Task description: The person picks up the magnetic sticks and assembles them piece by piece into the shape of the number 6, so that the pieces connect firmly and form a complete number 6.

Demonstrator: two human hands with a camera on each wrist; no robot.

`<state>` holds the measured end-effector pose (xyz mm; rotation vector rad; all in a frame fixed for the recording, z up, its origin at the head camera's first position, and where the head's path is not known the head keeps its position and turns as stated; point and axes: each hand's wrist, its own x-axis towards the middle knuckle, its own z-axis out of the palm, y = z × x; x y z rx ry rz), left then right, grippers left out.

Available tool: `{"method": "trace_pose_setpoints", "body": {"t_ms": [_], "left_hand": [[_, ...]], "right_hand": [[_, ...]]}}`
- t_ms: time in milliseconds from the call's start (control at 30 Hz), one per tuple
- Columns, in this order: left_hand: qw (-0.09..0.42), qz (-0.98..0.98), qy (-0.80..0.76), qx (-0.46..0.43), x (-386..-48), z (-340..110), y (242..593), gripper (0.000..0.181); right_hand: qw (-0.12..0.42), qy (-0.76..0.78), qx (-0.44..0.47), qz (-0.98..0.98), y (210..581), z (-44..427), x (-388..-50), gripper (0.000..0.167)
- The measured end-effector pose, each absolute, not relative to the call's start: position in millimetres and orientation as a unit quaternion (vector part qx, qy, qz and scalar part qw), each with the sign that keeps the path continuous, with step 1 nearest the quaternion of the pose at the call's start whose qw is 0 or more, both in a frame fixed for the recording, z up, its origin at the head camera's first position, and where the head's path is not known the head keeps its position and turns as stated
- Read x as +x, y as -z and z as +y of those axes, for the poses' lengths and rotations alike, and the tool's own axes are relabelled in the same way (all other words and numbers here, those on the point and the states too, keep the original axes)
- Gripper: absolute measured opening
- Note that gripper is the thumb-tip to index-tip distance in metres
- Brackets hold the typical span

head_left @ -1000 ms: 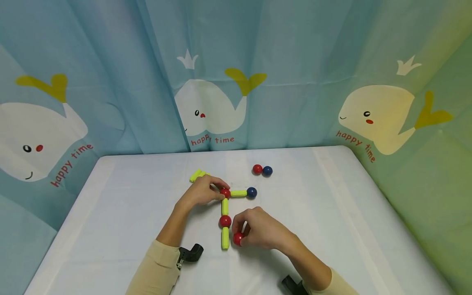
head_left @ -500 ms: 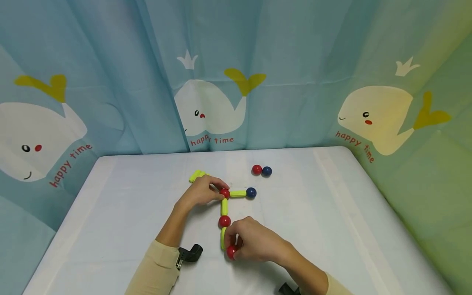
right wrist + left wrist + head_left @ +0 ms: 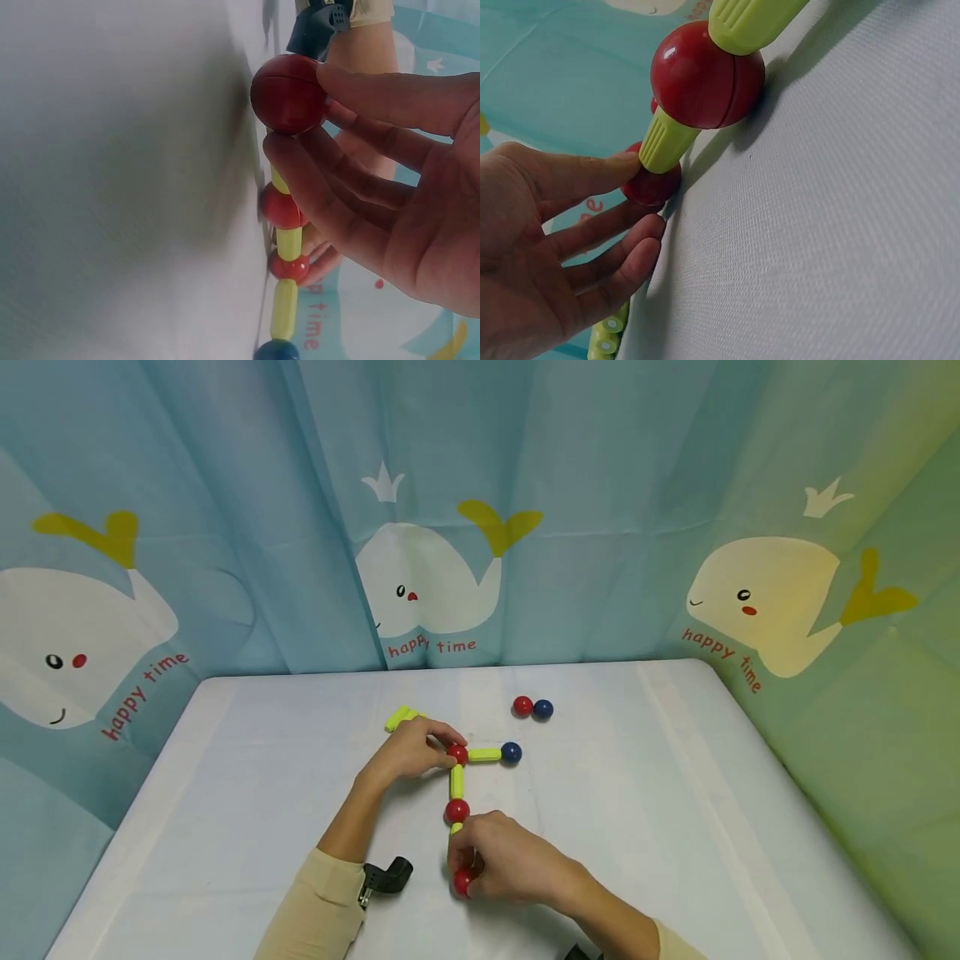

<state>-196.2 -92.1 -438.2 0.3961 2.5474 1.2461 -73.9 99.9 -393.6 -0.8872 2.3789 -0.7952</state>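
Observation:
An L-shaped chain of balls and yellow-green rods lies on the table. My left hand (image 3: 412,748) pinches the red corner ball (image 3: 651,186) between thumb and fingers. From that ball a rod (image 3: 484,754) runs right to a blue ball (image 3: 512,753), and another rod (image 3: 457,782) comes down to a middle red ball (image 3: 457,811). My right hand (image 3: 513,860) holds a third red ball (image 3: 289,95) at the near end of the lower rod (image 3: 455,829). My fingers hide most of that rod in the head view; whether ball and rod touch I cannot tell.
A loose red ball (image 3: 522,707) and a blue ball (image 3: 543,710) sit side by side at the back of the white table (image 3: 637,793). Several yellow-green rods (image 3: 403,717) lie behind my left hand. A whale-print curtain (image 3: 600,527) hangs behind the table.
My right hand has moved left and nearer with its red ball, from beside the lower rod to its near end. The left hand stays at the corner ball.

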Motion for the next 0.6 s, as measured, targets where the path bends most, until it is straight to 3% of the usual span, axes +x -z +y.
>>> {"method": "trace_pose_setpoints", "body": {"t_ms": [600], "left_hand": [[0.134, 0.884, -0.425, 0.137, -196.5, -91.8, 439.1, 0.023]], "right_hand": [[0.217, 0.295, -0.322, 0.873, 398.5, 98.4, -71.5, 0.028]]}}
